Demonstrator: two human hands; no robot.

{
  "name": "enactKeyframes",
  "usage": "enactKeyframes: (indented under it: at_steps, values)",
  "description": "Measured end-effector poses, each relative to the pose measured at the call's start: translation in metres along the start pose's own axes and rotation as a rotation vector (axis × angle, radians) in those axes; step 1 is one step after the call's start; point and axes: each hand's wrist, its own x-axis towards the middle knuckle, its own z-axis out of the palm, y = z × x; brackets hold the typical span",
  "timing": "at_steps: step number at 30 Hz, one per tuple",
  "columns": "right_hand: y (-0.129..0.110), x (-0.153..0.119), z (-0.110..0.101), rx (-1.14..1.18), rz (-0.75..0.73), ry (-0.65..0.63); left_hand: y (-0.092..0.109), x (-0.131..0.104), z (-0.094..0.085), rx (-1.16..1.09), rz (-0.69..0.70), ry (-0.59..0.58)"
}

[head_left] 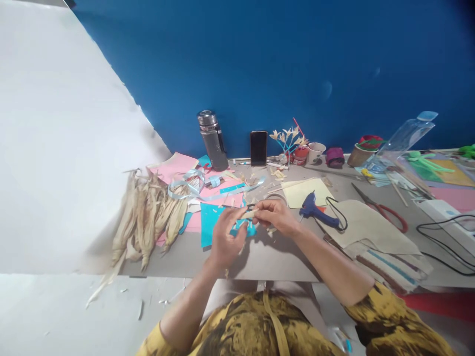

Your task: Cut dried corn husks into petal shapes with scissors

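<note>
Near the front middle of the table, my left hand (229, 237) and my right hand (275, 215) meet over blue paper (210, 225). Between their fingertips is a small pale husk strip (249, 214), gripped from both sides. The fingers of both hands are bent and closed on it. Dried corn husks (143, 217) lie in a bundle to the left, beside pink paper and a curled light blue ribbon (178, 190). A blue glue gun (319, 211) rests to the right of my right hand.
A grey flask (213, 141), a phone (259, 148), husk flowers (287, 141) and a paper cup (315, 152) stand along the blue wall. Scissors (382, 210), a clear bottle (404, 138) and a white power strip (445, 225) are at the right. The table's front edge is near my forearms.
</note>
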Motion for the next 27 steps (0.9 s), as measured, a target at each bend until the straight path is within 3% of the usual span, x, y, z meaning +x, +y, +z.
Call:
enactKeyframes:
  at_steps: [4, 10, 15, 22, 27]
  values:
    - [-0.001, -0.001, -0.001, -0.107, -0.019, -0.04, 0.008, 0.007, -0.005, -0.5, -0.46, -0.217]
    - [0.001, -0.001, -0.003, -0.076, 0.009, -0.076, 0.006, 0.01, 0.005, -0.773, -0.715, -0.128]
    - [0.002, 0.0, -0.001, -0.146, 0.001, -0.063, 0.002, 0.008, 0.008, -0.718, -0.705, -0.096]
    - [0.015, 0.001, 0.005, -0.537, -0.231, 0.077, 0.006, 0.011, 0.004, -0.206, -0.51, -0.173]
    - [0.015, 0.002, 0.005, -0.774, -0.294, 0.068, 0.011, 0.008, 0.005, 0.128, -0.441, -0.24]
